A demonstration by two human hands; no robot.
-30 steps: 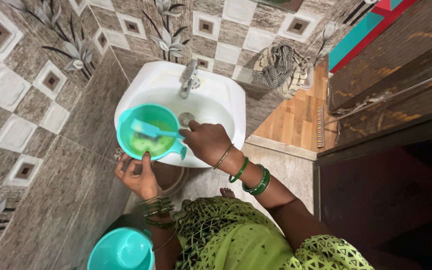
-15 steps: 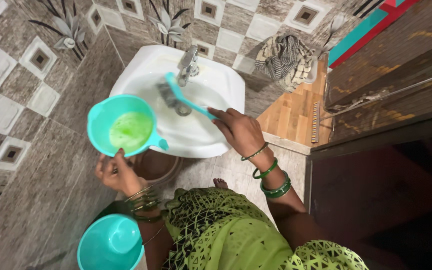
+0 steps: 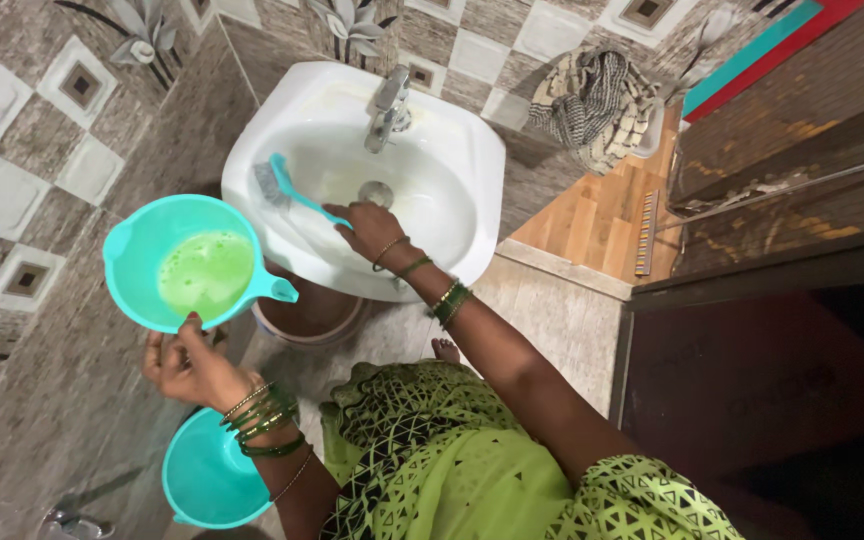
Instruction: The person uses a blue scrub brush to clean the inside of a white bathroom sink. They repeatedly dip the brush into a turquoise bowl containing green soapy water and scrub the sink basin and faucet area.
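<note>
Right hand clenched on teal plastic scrubbing brush, bristles inside white ceramic washbasin. Left hand gripping teal plastic mug of green soapy liquid. Light, likely slippery; best gripped by handles.

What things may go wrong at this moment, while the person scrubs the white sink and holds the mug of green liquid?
1. The left hand grips the teal mug only at its near rim, beside the sink; a tilt could spill the green liquid onto the floor.
2. The right hand presses the brush against the basin wall; bristles may flick foam outward.
</note>
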